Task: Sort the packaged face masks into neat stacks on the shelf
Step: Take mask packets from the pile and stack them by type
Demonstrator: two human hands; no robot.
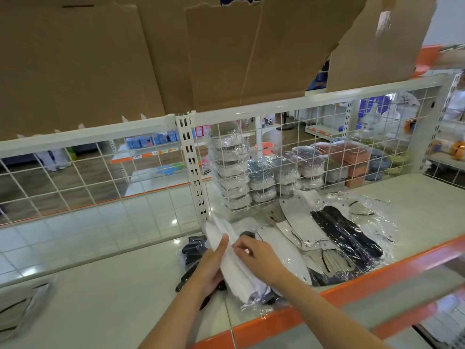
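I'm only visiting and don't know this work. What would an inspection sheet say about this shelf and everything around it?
Surface: pale shelf with an orange front edge, wire mesh back panel.
Job's things: white packaged masks in clear plastic held up between both hands; loose black and white packaged masks spread unstacked to the right; black packaged masks lying under the left hand.
Clutter: another wrapped pack at the shelf's left edge.
Grippers: left hand grips the white masks; right hand pinches them.
Cables: nothing seen.
Surroundings: brown cardboard sheets above; wrapped stacked containers behind the mesh.
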